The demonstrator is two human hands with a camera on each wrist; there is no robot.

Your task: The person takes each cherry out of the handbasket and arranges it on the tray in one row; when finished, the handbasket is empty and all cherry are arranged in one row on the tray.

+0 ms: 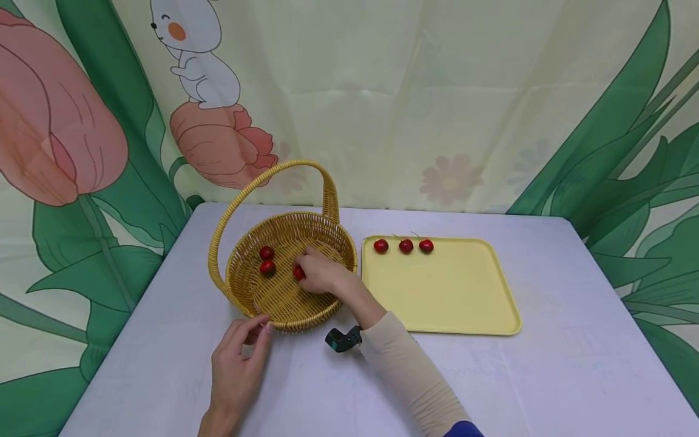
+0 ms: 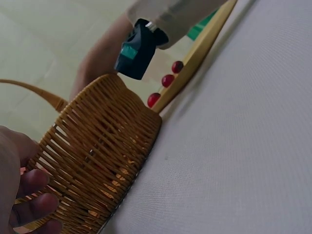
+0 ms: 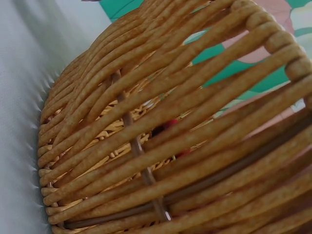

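A woven basket point(image 1: 295, 318) with a tall handle stands left of a yellow tray point(image 1: 448, 291). Inside it lie two red cherries point(image 1: 267, 267) on the left. The right hand point(image 1: 322, 273) reaches into the basket and pinches another cherry point(image 1: 298, 273). At the basket's near rim, the left hand point(image 1: 240, 358) grips the edge between thumb and fingers; in the left wrist view the left hand point(image 2: 24, 195) is against the basket's wall point(image 2: 97, 146). Only the woven wall point(image 3: 161, 136) fills the right wrist view, hiding the right hand.
Three cherries point(image 1: 406, 246) sit in a row along the tray's far edge. A white cloth point(image 1: 557, 340) covers the table, and a printed curtain point(image 1: 355, 121) hangs behind it. A black wrist device point(image 1: 344, 340) hangs at the right wrist, near the basket.
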